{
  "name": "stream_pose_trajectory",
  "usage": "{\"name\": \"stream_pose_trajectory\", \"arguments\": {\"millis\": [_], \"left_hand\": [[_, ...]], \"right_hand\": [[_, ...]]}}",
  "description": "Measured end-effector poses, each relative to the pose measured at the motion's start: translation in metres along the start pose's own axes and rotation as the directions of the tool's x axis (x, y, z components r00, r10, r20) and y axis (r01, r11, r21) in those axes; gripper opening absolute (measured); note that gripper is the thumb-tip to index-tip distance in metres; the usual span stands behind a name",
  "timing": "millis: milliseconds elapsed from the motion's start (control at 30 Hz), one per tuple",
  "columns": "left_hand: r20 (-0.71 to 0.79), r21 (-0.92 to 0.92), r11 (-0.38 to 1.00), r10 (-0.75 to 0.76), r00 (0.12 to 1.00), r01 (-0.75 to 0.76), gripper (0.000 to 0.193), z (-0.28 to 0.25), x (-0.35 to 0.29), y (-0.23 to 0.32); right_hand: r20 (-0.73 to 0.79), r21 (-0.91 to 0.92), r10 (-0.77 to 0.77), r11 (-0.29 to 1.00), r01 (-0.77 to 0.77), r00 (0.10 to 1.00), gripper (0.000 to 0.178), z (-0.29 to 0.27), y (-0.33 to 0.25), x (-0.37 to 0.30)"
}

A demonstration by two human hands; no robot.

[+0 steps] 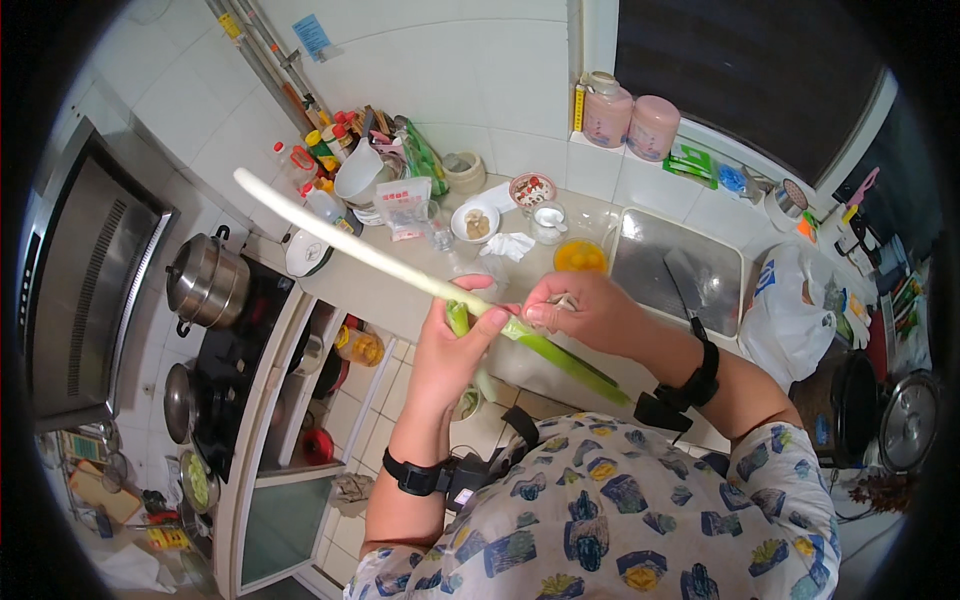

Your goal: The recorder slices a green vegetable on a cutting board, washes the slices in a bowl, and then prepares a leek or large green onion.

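A long green onion (340, 240), white at its far-left end and green toward my body, slants across the view. My left hand (455, 335) is closed around its middle. A bent green leaf (458, 318) also pokes out of that grip, its lower part hanging below the fingers. Beside the green part, my right hand (575, 312) is closed in a pinch. A small pale scrap (567, 300) shows at its fingers; what exactly it is stays unclear.
Behind my hands, the counter holds a bowl of yellow egg (580, 256), a small white bowl (475, 222) and a clear bag (405, 208). A knife (683, 285) lies at the sink (640, 255) on the right. Left stands a steamer pot (208, 280) on the stove.
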State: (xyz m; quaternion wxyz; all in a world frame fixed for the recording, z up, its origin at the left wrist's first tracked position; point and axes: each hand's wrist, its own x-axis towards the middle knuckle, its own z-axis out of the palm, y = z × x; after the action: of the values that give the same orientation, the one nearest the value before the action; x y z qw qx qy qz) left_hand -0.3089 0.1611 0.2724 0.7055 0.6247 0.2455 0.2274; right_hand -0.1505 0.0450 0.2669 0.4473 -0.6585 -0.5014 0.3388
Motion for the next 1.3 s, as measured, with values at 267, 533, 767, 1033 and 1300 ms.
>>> {"name": "stream_pose_trajectory", "arguments": {"millis": [267, 533, 767, 1033, 1300], "left_hand": [[-0.080, -0.054, 0.998, 0.004, 0.997, -0.009, 0.032, -0.007, 0.002, -0.006], [-0.008, 0.082, 0.996, 0.035, 0.999, -0.035, 0.030, -0.004, 0.002, -0.001], [0.079, -0.047, 0.996, -0.078, 0.994, 0.082, 0.029, -0.009, 0.005, -0.005], [0.082, -0.088, 0.993, -0.070, 0.994, 0.078, 0.030, 0.000, 0.006, -0.005], [-0.037, 0.024, 0.998, 0.059, 0.998, -0.058, 0.031, 0.008, 0.007, -0.007]], "right_hand": [[0.010, -0.005, 0.007, 1.000, -0.007, 1.000, 0.019, -0.002, -0.016, -0.013], [0.004, -0.095, -0.124, 0.988, 0.124, 0.992, 0.013, -0.001, -0.011, -0.013], [-0.035, -0.160, -0.274, 0.951, 0.266, 0.961, 0.012, 0.005, 0.011, -0.006], [0.081, 0.398, 0.085, 0.911, -0.110, 0.993, 0.016, 0.002, -0.011, -0.009], [-0.200, -0.368, -0.562, 0.803, 0.469, 0.803, 0.018, 0.008, 0.001, -0.009]]}}
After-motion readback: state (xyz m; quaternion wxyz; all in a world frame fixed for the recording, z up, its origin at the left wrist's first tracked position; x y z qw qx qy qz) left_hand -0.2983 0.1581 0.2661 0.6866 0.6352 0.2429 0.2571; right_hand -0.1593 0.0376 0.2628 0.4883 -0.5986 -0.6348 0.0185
